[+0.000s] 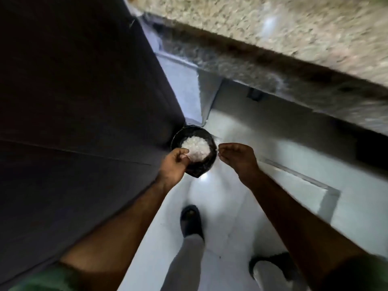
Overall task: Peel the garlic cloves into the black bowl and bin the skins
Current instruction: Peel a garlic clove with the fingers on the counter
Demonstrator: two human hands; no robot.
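Note:
A round black bin [206,162] lined with a dark bag stands on the floor in the corner, seen from above. A heap of white garlic skins [196,147] lies inside it. My left hand [173,164] hovers over the bin's near left rim, its fingers pinched on a few skins at the edge of the heap. My right hand [238,157] hangs over the bin's right rim with its fingertips bunched together; whether a flake sits between them is too blurred to tell. No garlic cloves or black bowl are in view.
A tall dark cabinet side [84,101] fills the left. A speckled stone countertop [273,38] juts out at the upper right, with white cupboard fronts [304,164] below it. My feet in dark slippers [191,219] stand on the glossy white tile floor.

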